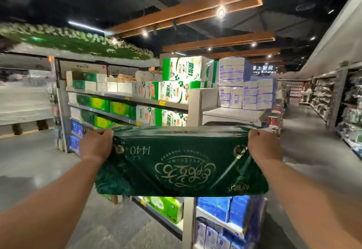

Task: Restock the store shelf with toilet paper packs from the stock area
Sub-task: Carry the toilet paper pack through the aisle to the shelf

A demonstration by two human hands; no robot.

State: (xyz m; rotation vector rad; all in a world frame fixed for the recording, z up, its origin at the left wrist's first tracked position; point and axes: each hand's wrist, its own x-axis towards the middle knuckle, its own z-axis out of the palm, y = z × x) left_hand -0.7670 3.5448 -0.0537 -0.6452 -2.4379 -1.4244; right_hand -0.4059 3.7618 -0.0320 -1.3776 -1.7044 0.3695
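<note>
Here, a dark green toilet paper pack [182,160] is held crosswise, gripped at its far corners by the left hand [96,144] and right hand [263,145], with the shelf [127,98] ahead-left.

I saw the store shelf [125,97] at centre left of the frame carrying green and white paper packs [172,90]; blue packs [213,208] sat on its end rack at lower centre.
</note>
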